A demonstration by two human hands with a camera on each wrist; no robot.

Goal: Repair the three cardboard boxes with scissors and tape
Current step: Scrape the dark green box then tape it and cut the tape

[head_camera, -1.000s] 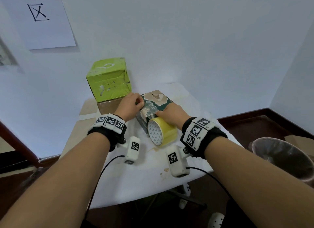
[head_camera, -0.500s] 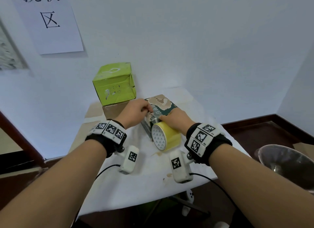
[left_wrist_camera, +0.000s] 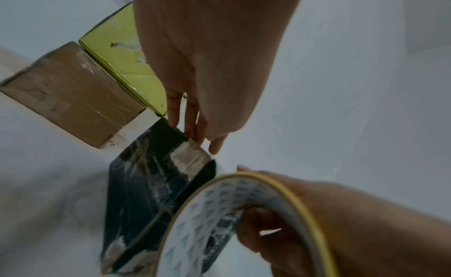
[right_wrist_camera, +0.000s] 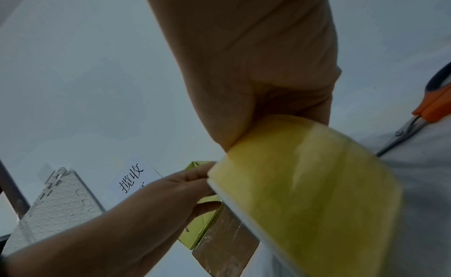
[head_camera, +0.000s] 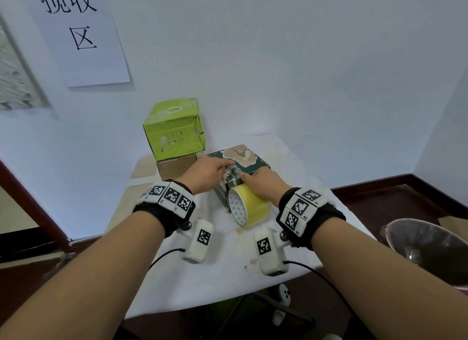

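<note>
Pressing down on the dark box [head_camera: 238,162], the left hand [head_camera: 206,171] lays nearly straight fingers [left_wrist_camera: 192,124] on the top near edge, where a strip of clear tape seems to run over the corner. It closes round nothing; I judge it is smoothing the strip flat while keeping the box from sliding on the table [head_camera: 228,276].

At the table's back left corner a green box [head_camera: 174,129] sits on a brown box [head_camera: 176,166], stacked hard by the wall, probably to leave the middle free for work. The brown one's side looks glossy with tape; whether either is fully mended cannot be told.

The dark box stands in the middle of the table, towards the back edge, its printed top torn to bare card and its near end face scuffed and shiny.

Just in front of it, touching its near face, is the tape roll [head_camera: 249,208], on edge with the hollow core turned left. The right hand [head_camera: 266,185] wraps it: fingers curled through the core, as the left wrist view shows, palm over the yellow rim, forefinger stretched onto the box edge. Held so, the roll can pay out tape straight along the seam.

Scissors [right_wrist_camera: 424,109], orange-handled, lie on the table off to the right, ready for the cut.

Count: three boxes, one roll, one pair of scissors.
</note>
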